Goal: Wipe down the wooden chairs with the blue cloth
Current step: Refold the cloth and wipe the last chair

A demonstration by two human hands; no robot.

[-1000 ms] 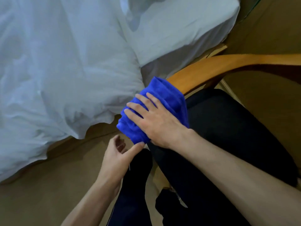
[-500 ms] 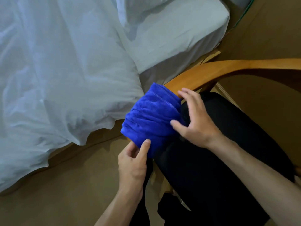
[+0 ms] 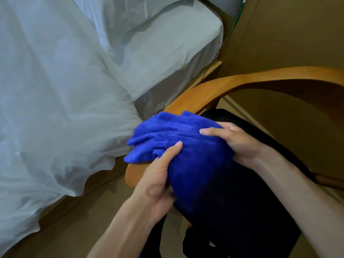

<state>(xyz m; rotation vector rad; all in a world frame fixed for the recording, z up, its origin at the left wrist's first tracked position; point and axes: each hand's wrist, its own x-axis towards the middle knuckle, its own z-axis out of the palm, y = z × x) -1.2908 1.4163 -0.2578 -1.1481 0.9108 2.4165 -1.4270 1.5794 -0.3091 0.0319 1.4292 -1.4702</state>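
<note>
The blue cloth [image 3: 178,138] is bunched over the near end of the wooden chair's curved armrest [image 3: 242,81]. My left hand [image 3: 158,175] grips the cloth from below, thumb pressed on top of it. My right hand [image 3: 234,140] holds the cloth's right side with fingers curled over the edge. The chair's black seat cushion [image 3: 260,211] lies under both forearms. The armrest's rounded tip [image 3: 132,172] shows just below the cloth.
A bed with a rumpled white duvet [image 3: 55,108] and sheeted mattress [image 3: 167,53] fills the left and top, close to the chair. Tan floor [image 3: 74,220] runs along the bottom left. A beige wall [image 3: 297,34] stands at the right.
My left hand has risen from under the cloth and taken hold of it. The right hand shifted from the cloth's top to its right side. The cloth now spreads wider over the armrest end.
</note>
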